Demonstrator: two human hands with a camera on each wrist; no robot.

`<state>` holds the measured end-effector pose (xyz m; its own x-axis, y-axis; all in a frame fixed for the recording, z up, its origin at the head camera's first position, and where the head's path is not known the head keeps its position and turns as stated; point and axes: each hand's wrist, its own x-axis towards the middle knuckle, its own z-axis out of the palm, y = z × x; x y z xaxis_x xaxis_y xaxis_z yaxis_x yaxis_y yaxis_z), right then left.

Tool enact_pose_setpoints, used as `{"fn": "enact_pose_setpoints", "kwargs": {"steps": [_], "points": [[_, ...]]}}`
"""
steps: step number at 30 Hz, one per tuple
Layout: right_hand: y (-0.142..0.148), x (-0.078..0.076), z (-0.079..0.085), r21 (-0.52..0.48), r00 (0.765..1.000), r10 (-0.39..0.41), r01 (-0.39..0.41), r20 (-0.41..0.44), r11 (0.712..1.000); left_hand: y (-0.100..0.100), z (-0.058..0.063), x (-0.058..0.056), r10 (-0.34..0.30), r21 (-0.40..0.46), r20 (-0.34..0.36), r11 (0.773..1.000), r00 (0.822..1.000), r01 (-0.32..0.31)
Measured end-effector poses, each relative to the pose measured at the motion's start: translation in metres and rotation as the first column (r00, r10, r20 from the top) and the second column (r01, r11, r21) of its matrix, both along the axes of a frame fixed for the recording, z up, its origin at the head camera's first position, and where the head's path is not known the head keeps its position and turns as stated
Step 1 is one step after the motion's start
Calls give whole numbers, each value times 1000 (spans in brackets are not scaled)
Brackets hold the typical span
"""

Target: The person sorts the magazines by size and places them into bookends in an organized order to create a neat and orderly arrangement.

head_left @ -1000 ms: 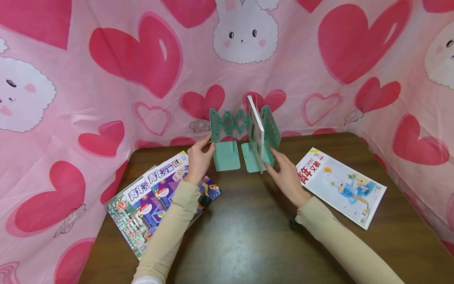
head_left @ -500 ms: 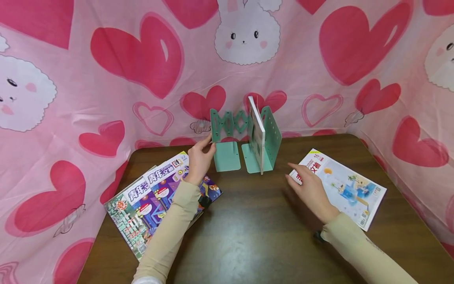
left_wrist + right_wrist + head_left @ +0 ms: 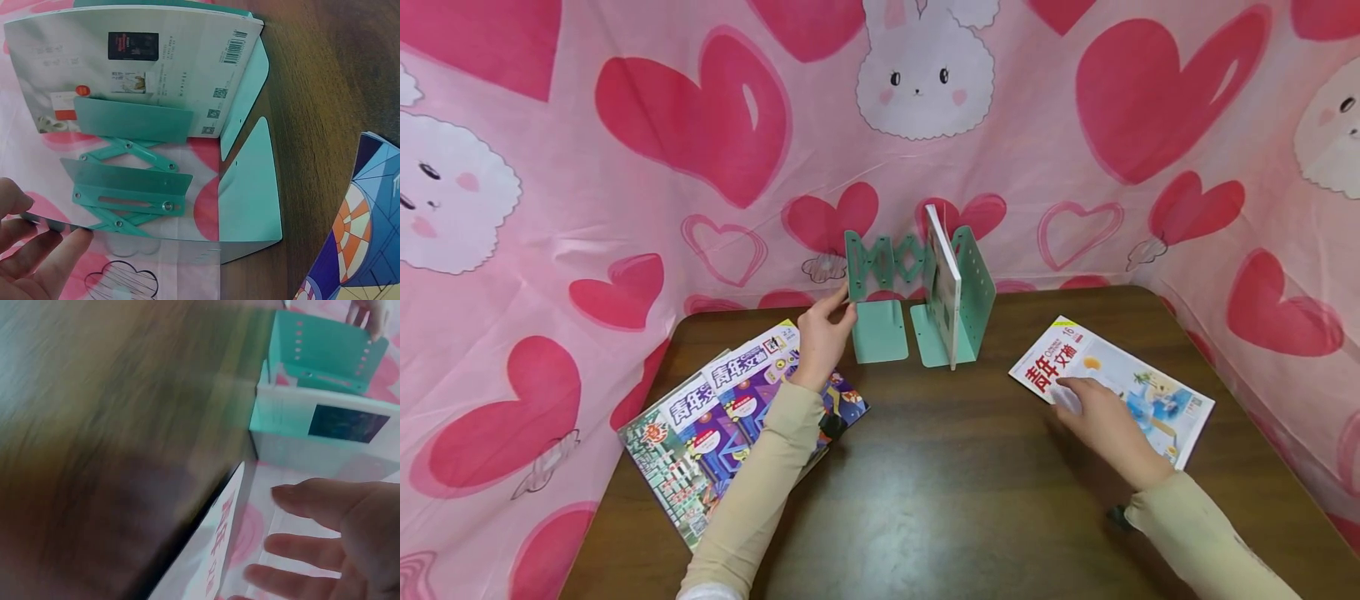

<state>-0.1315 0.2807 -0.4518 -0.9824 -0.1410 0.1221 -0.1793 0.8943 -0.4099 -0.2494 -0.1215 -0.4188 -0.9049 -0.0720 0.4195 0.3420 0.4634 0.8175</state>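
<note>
A green expandable bookend stands at the back of the table, its two end plates joined by crossed metal links. My left hand pinches the left end plate; in the left wrist view the thumb and fingers lie on either side of its edge. One magazine stands upright near the bookend's right plate, its back cover facing left. Over a flat magazine with a pale cover at the right, my right hand hovers, fingers extended and holding nothing; it covers part of the magazine's near edge.
Several overlapping magazines with purple and green covers lie at the left, partly under the left forearm. A pink curtain with hearts and rabbits hangs behind the brown table.
My right hand has let go of the upright magazine and moved right and nearer, over the flat magazine. The left hand stays at the bookend's left plate.
</note>
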Motion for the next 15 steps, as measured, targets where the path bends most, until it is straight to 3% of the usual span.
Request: {"fn": "enact_pose_setpoints", "kwargs": {"steps": [15], "points": [[19, 14, -11, 166, 989, -57, 34, 137, 985, 0, -2, -2, 7, 3, -22, 1000, 1000, -7]]}}
